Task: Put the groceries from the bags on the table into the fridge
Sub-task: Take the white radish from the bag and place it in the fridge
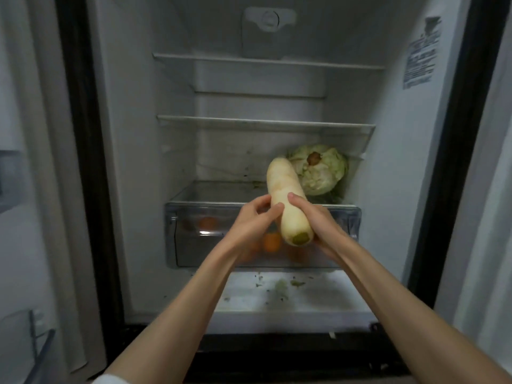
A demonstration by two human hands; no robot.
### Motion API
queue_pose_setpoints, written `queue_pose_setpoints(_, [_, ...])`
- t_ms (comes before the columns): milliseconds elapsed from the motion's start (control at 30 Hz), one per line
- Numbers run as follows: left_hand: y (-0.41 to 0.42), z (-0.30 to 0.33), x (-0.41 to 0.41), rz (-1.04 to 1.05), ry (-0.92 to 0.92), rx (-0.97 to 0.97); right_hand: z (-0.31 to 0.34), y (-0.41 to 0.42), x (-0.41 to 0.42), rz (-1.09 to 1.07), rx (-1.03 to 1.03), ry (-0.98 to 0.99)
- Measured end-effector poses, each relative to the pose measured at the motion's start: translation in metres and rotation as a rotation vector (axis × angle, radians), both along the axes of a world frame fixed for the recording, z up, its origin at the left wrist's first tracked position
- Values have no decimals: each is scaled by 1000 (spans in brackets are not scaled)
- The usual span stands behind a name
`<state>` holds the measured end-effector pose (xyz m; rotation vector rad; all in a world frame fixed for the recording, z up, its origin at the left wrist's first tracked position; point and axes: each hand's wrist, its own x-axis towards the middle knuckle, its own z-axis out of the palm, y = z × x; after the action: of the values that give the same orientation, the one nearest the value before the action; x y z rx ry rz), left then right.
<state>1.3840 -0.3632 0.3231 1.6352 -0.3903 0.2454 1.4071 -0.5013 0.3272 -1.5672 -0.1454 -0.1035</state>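
Radish [288, 200] gripped between left hand [253, 221] and right hand [318, 223] — before cabbage [321, 170].

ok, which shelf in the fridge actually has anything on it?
The lowest glass shelf, just above the crisper drawer: a cabbage sits at its right. The two shelves above it look bare.

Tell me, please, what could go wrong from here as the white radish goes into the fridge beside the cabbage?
1. The radish is long and is held by both hands, left hand and right hand, near its cut end; the far end could dip or slip from the grip.
2. Its tip points close to the cabbage, so it may knock it.
3. Laid on the cover over the drawer of oranges, it might roll.
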Motion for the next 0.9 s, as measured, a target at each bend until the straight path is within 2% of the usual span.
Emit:
queue_pose_setpoints(200, [12, 13, 82, -42, -21, 98, 26, 11, 91, 30, -72, 17])
queue_pose_setpoints(467, [28, 23, 183, 52, -17, 252, 36, 27, 176, -81, -232, 26])
queue_pose_setpoints(733, [30, 20, 222, 63, 25, 278, 28, 28, 208, -200, -280, -4])
queue_pose_setpoints(900, [32, 16, 226, 74, 27, 457, 25, 23, 201, -261, -452, -114])
